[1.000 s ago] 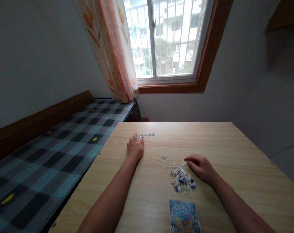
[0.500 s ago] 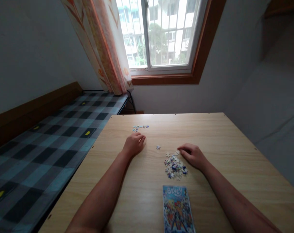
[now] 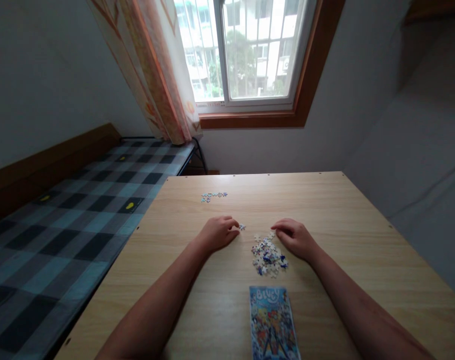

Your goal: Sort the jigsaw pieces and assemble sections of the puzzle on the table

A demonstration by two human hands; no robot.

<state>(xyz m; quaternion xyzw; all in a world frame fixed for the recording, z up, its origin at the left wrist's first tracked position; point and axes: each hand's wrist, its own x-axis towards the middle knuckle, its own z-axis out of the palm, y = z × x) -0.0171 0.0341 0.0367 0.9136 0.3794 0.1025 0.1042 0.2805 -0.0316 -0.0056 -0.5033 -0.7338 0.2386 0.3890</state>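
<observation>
My left hand [image 3: 221, 233] is at a single jigsaw puzzle piece [image 3: 243, 227], thumb and fingers apart, fingertips right by the piece's left side. A loose pile of puzzle pieces [image 3: 268, 257], white, blue and purple, lies between my forearms. My right hand [image 3: 294, 237] rests at the pile's upper right edge, its fingers slightly bent and apart from the thumb; the fingertips are close to a pale piece [image 3: 272, 234]. Farther off to the left, a short row of joined puzzle pieces [image 3: 214, 195] lies flat, with a couple more pieces below its left end.
A colourful Bluey box [image 3: 272, 320] lies near me on the wooden table [image 3: 347, 210]. To the left stands a bed [image 3: 99, 200] with a checked cover. Beyond the table are a curtain [image 3: 155, 75] and a barred window [image 3: 257, 55].
My left hand has moved right and a little nearer, from below the joined row to the single piece, and its fingers have spread. My right hand has stayed by the pile. The view has shifted slightly.
</observation>
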